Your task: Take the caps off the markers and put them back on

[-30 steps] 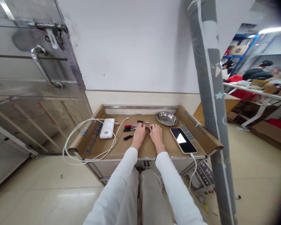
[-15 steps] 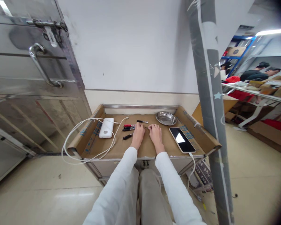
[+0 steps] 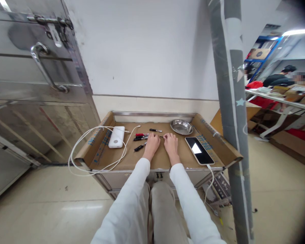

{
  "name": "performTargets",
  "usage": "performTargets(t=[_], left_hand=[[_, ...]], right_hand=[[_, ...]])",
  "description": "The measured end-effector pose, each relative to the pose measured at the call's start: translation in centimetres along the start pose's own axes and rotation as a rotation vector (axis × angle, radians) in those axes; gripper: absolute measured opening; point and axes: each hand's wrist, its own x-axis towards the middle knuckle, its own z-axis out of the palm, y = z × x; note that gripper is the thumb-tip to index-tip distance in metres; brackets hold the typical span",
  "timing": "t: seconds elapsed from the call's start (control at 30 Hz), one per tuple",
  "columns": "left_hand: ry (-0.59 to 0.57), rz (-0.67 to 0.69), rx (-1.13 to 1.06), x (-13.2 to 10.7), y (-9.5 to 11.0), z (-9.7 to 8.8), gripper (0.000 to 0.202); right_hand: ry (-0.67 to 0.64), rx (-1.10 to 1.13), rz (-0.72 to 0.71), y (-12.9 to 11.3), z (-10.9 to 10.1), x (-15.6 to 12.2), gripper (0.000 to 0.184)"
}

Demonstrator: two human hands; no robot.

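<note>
My left hand (image 3: 152, 144) is closed over the brown-covered tabletop (image 3: 132, 162), its fingers bent; what they hold, if anything, is hidden. Close to its right, my right hand (image 3: 171, 144) is closed in a pinch. A thin dark piece (image 3: 161, 137), too small to name, shows at its fingertips, in the gap between the hands. Several pens (image 3: 140, 137), red and black, lie in a group against the left side of my left hand. Nearer me, a black pen (image 3: 139, 147) lies slanted, its right end close to that hand. Beyond the hands lies another black pen (image 3: 155, 130).
A white power bank (image 3: 116, 137) with a looped white cable (image 3: 75, 144) sits at the left. At the right are a round metal dish (image 3: 181, 126) and a phone (image 3: 199, 150) on a cable. A wrapped grey pole (image 3: 232, 101) stands right of the table. People sit farther off.
The whole view has shifted slightly. Both hands stay close together over the same spot, with only small finger movement. The pens, dish and phone keep their places on the table.
</note>
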Motion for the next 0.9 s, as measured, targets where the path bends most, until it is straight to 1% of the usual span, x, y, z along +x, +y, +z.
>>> performTargets(t=[0.17,0.33,0.47,0.6,0.73,0.9], left_hand=[[-0.007,-0.022,-0.083,-0.08,-0.24,0.06,0.022],[-0.023,-0.015,-0.057,-0.11,-0.24,-0.25,0.017],[-0.009,-0.048,-0.010,-0.12,-0.06,-0.50,0.015],[-0.013,-0.029,-0.004,-0.08,-0.03,-0.64,0.014],[-0.038,-0.021,-0.096,-0.08,-0.18,-0.53,0.011],[-0.039,-0.041,-0.209,0.05,-0.37,-0.31,0.012]], right_hand=[[0.015,-0.013,0.016,0.13,0.18,-0.06,0.017],[0.050,-0.035,0.029,0.28,0.31,-0.24,0.017],[0.018,-0.040,0.020,0.16,0.09,-0.37,0.017],[-0.018,-0.039,-0.028,0.00,-0.08,-0.28,0.017],[-0.035,-0.033,-0.033,0.05,-0.03,-0.08,0.018],[-0.038,0.006,-0.049,0.12,-0.02,0.03,0.020]])
